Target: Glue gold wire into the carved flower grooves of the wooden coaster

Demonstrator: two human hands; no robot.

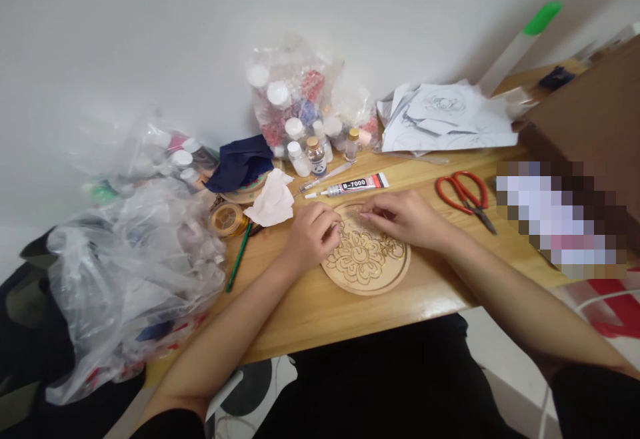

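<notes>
A round wooden board (367, 287) lies on the table, with a flower outlined on it in thin gold wire (359, 257). At its upper left edge rests my left hand (314, 235), fingers curled and closed. My right hand (407, 217) reaches over the upper right of the board, thumb and fingertips pinched together. Whatever either hand pinches is too small to make out. Just behind the board lies a B-7000 glue tube (356, 185), its white tip pointing left. Red-handled pliers (465, 199) are to the right of my right hand.
Left of the board are a spool of gold wire (227, 217), a green pencil (239, 257), a crumpled tissue (273, 199) and plastic bags (135, 252). Small bottles (316, 157) and a bag of jars stand along the wall. Papers with drawings (445, 119) lie at the back right.
</notes>
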